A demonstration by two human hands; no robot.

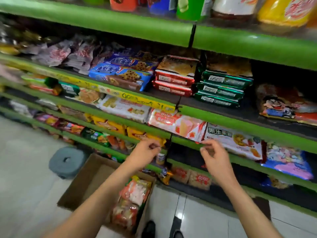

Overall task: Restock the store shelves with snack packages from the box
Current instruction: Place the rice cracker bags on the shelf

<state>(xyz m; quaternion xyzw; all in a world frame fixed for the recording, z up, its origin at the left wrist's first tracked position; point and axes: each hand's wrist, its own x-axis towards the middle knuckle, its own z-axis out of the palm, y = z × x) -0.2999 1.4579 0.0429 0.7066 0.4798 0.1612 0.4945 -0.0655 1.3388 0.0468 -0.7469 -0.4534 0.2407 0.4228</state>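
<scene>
Both hands are empty, the left hand [145, 152] and right hand [213, 155] loosely curled at the green shelf edge [187, 141]. The snack packages [133, 200] wait in the cardboard box [80, 184] below; I'd reach down, grip one flat, and slot it beside the wafer pack [178, 124].

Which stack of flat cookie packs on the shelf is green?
The stack of shiny green flat packs, right of the red packs; blue chocolate-chip cookie packs lie further left.

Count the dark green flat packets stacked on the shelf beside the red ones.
3 dark green packets, stacked: top, middle, bottom. More may be hidden behind them.
</scene>
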